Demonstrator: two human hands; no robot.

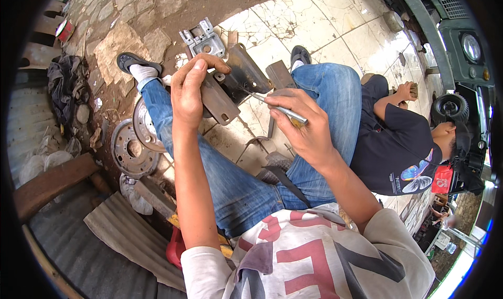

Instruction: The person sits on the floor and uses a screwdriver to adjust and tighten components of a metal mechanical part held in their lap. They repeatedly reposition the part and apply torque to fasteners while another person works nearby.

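Observation:
My right hand point(304, 122) is closed around a slim silver pointed tool point(287, 111). Its thin tip reaches left to the dark face of a brown U-shaped metal bracket point(222, 101) between my knees. Curled at the bracket's upper left edge, my left hand point(189, 92) appears to grip it, the thumb on top; part of the grip is hidden. A small whitish end point(166, 80) shows beside that hand, its kind unclear. Just beyond the bracket lies a grey cast metal part point(205, 41) with openings.
Round metal discs point(135, 148) with holes lie by my left leg. Corrugated sheets point(131, 236) and a wooden beam point(57, 186) stand at the left. On the right, another person in a dark shirt point(390, 147) sits close to my knee, near a green vehicle point(463, 42).

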